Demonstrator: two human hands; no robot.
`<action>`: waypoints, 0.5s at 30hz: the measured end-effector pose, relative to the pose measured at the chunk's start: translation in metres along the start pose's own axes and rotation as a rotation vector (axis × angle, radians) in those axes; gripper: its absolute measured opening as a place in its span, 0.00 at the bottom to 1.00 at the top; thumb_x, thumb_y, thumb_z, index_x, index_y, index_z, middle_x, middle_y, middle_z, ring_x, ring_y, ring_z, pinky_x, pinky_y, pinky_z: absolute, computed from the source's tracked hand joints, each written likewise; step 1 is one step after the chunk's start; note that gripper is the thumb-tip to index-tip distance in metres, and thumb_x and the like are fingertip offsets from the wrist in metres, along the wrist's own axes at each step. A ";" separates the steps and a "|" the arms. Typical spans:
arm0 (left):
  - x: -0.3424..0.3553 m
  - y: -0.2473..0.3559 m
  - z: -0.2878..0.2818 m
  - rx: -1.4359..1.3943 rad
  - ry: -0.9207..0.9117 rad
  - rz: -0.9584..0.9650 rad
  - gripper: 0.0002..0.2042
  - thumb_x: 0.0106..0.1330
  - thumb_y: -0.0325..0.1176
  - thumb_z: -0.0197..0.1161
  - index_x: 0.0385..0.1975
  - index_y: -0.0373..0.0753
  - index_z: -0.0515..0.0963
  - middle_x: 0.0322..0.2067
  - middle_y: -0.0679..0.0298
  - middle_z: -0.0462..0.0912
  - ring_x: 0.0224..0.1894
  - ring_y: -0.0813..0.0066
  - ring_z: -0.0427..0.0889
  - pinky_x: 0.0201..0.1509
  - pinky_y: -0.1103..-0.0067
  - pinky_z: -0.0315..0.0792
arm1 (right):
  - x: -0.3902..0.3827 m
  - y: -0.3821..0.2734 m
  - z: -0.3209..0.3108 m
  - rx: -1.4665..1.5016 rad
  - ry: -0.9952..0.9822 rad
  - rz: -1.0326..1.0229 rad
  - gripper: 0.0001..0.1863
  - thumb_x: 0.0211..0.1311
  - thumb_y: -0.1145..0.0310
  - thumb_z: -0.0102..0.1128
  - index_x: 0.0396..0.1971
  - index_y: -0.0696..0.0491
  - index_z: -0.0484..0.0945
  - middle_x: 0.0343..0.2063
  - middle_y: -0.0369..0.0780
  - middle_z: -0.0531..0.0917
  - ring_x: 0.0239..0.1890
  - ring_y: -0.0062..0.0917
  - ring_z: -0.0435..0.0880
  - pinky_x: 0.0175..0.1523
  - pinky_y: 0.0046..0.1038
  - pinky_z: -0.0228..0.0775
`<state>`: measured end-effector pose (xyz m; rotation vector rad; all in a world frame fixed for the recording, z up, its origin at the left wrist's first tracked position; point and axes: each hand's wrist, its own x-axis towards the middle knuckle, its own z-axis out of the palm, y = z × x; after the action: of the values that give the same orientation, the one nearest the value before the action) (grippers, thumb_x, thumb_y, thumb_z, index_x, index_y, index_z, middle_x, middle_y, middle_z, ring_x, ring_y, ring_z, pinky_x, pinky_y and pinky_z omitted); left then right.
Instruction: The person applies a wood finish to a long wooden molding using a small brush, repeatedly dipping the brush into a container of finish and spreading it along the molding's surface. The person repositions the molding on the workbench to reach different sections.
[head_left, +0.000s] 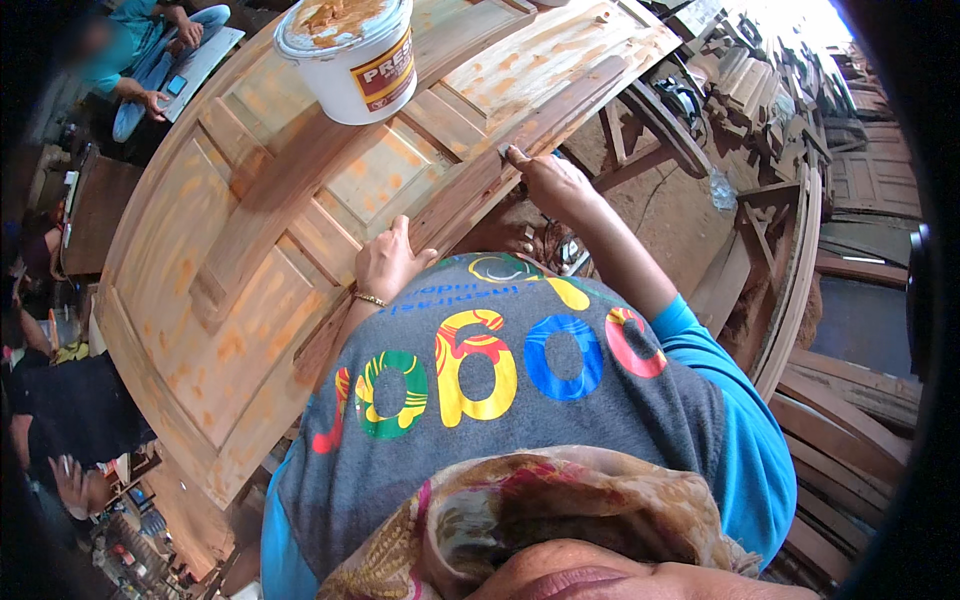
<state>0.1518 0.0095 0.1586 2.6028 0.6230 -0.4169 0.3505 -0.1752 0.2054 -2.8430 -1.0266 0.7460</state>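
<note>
"From eight o'clock round to one o'clock, what fills the view?"

"One broad, pale wooden panelled door, lying flat, with orange-brown patches scattered over its surface."

"And beyond it?"

"At two o'clock, a heap of loose brown timber offcuts. At ten o'clock, a person in a teal shirt and blue jeans sits past the door's far edge."

"Anything lying on the door?"

"Yes, a long reddish-brown wooden plank at ten o'clock, running slantwise. Along the near side, a narrow, darker brown board stretches from eight o'clock to one o'clock."

"What stands at eleven o'clock?"

"A round white plastic bucket with a dark red and yellow label, upright and hiding part of the plank. Orange-brown paste is smeared across its top."

"Where are the wearer's hands?"

"The left hand is at ten o'clock, resting by the narrow board, partly open, thumb spread from forefinger. I see nothing held in it. The right hand is at one o'clock, its fingers mostly curled, its foremost fingertip at the same board."

"Does that one grip anything?"

"I cannot tell; a small dark spot shows at the tip, too small to make out."

"And smallest?"

"A thin gold-coloured bracelet at nine o'clock, around the left wrist."
</note>
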 end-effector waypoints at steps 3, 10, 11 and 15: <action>0.002 -0.001 0.001 -0.018 -0.009 -0.006 0.29 0.54 0.54 0.70 0.44 0.39 0.67 0.32 0.50 0.85 0.38 0.49 0.85 0.39 0.61 0.79 | 0.008 0.018 -0.009 -0.088 -0.011 -0.216 0.27 0.63 0.74 0.47 0.64 0.45 0.69 0.40 0.52 0.82 0.46 0.44 0.82 0.50 0.41 0.73; 0.001 -0.004 0.004 -0.032 0.036 0.035 0.31 0.53 0.54 0.71 0.46 0.39 0.67 0.29 0.50 0.84 0.34 0.49 0.85 0.35 0.61 0.80 | 0.005 0.007 -0.017 -0.031 -0.111 -0.240 0.24 0.64 0.72 0.50 0.61 0.48 0.72 0.43 0.51 0.82 0.48 0.45 0.81 0.54 0.39 0.71; 0.001 -0.005 0.005 -0.041 0.032 0.040 0.31 0.53 0.53 0.71 0.47 0.39 0.67 0.28 0.51 0.84 0.33 0.48 0.85 0.34 0.61 0.80 | 0.003 0.016 -0.018 -0.040 -0.127 -0.348 0.25 0.64 0.72 0.50 0.62 0.48 0.71 0.43 0.51 0.82 0.48 0.45 0.81 0.53 0.39 0.72; 0.003 -0.014 0.009 -0.110 0.045 0.048 0.40 0.52 0.53 0.72 0.59 0.36 0.61 0.45 0.45 0.80 0.49 0.49 0.80 0.49 0.62 0.76 | 0.007 0.012 -0.009 0.131 -0.154 -0.502 0.34 0.62 0.65 0.58 0.68 0.47 0.60 0.38 0.51 0.84 0.41 0.43 0.84 0.44 0.40 0.77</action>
<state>0.1456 0.0175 0.1447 2.5227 0.5798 -0.3009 0.3659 -0.1792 0.2083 -2.2934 -1.5585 0.9363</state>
